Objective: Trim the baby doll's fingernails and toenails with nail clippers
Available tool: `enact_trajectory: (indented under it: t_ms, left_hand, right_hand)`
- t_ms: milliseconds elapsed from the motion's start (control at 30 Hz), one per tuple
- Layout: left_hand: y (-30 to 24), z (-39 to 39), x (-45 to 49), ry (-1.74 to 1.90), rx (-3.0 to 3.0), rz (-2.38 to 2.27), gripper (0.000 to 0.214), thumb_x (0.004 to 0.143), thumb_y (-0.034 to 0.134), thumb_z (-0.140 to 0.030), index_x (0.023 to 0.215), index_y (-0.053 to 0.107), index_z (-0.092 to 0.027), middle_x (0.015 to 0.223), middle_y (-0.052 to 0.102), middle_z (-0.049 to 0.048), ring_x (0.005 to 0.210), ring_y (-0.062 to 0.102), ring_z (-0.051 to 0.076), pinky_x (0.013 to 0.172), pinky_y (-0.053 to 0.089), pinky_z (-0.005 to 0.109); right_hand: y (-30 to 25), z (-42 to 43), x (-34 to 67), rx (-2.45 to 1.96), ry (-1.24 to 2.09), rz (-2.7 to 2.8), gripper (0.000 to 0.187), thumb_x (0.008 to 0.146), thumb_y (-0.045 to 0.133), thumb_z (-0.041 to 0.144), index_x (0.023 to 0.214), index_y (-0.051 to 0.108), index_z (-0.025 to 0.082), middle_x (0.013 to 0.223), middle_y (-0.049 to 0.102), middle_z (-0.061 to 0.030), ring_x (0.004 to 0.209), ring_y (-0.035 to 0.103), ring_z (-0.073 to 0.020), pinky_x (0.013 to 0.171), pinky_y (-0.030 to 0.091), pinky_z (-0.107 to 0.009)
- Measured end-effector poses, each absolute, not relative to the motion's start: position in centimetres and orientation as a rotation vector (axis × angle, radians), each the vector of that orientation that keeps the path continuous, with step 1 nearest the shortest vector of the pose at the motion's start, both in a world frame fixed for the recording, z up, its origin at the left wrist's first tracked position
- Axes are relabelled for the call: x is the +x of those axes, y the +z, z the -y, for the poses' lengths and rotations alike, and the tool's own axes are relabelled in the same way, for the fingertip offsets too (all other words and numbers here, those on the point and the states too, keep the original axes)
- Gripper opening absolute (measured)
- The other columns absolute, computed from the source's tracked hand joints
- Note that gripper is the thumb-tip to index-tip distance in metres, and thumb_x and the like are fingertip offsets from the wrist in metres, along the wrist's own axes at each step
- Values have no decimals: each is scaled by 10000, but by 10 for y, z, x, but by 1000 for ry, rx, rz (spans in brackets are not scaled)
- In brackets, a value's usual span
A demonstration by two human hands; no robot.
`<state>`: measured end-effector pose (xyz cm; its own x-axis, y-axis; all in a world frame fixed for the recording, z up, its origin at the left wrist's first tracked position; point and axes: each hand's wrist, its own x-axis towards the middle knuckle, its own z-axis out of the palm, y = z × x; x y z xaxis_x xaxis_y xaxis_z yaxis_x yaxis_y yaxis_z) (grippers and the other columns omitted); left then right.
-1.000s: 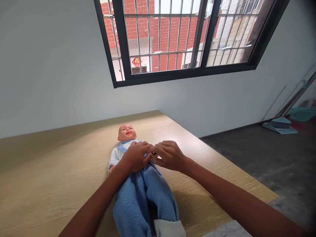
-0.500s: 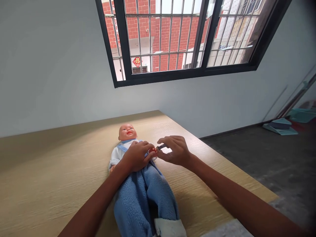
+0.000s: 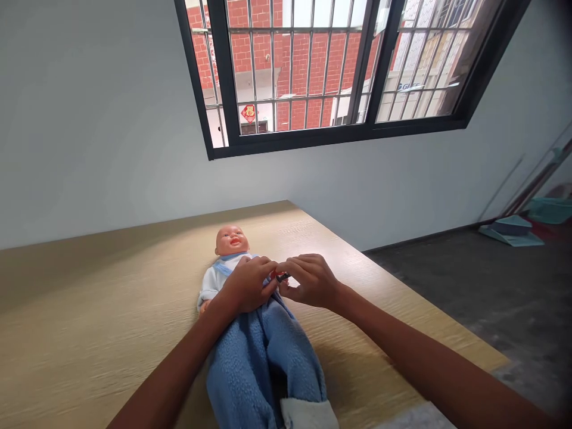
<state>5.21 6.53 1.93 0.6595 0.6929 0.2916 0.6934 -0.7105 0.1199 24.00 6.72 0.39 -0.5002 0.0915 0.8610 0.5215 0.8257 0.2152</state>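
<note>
A baby doll [image 3: 232, 238] in a white top and blue overalls [image 3: 250, 357] lies on its back on the table. My left hand [image 3: 251, 281] rests across its chest, fingers closed round the doll's hand [image 3: 273, 274], which shows as a reddish patch between my fingertips. Pinched in my right hand [image 3: 313, 280] is a small dark metal tool that looks like a nail clipper [image 3: 283, 277]. Its end is right at the doll's fingers; my own fingertips partly hide the contact.
The light wooden table [image 3: 111, 333] has its right edge beside my right forearm. Behind it stand a pale wall [image 3: 111, 149] and a barred window with a black frame [image 3: 295, 141]. A light blue dustpan [image 3: 512, 231] lies on the dark floor.
My right hand has moved slightly left and down, bringing the nail clipper closer in against the doll's fingers. My left hand keeps its hold, and the view has shifted a little.
</note>
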Motion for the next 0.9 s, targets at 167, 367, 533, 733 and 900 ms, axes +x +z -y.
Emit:
enact_trajectory:
  t_ms: [167, 367, 533, 733, 900]
  left_hand:
    - [19, -65, 52, -521, -2865, 1191, 169, 918, 499, -251, 1025, 627, -219, 1022, 669, 27, 943, 610, 211, 875, 427, 373]
    - [19, -65, 52, -527, -2894, 1183, 172, 862, 590, -262, 1029, 624, -237, 1055, 672, 15, 974, 607, 212, 918, 420, 375]
    - [19, -67, 51, -516, -2907, 1203, 225, 820, 638, -239, 1045, 625, -236, 1071, 673, 17, 994, 609, 216, 913, 425, 366]
    - [17, -68, 50, -511, -2900, 1211, 275, 808, 636, -220, 1082, 616, -240, 1096, 673, 20, 1007, 608, 223, 900, 427, 376]
    - [18, -68, 50, -505, -2910, 1202, 216, 819, 632, -233, 1035, 613, -232, 1096, 673, 12, 1007, 611, 214, 914, 422, 367]
  right_hand:
    - [4, -65, 239, -426, -572, 2048, 174, 763, 484, 77, 872, 570, 183, 609, 604, 53, 485, 499, -94, 518, 321, -241]
    - [3, -63, 237, -389, -569, 2048, 109, 770, 521, 87, 800, 533, 192, 599, 596, 66, 474, 484, -79, 508, 312, -237]
    - [-1, -64, 236, -376, -611, 2066, 82, 770, 539, 124, 816, 543, 192, 569, 572, 69, 467, 485, -86, 500, 301, -245]
    - [-2, -64, 238, -373, -725, 2092, 56, 790, 546, 152, 771, 523, 200, 559, 570, 68, 461, 476, -88, 497, 301, -251]
    - [-1, -66, 239, -377, -714, 2055, 56, 804, 548, 157, 789, 521, 203, 549, 549, 77, 460, 471, -85, 491, 291, -254]
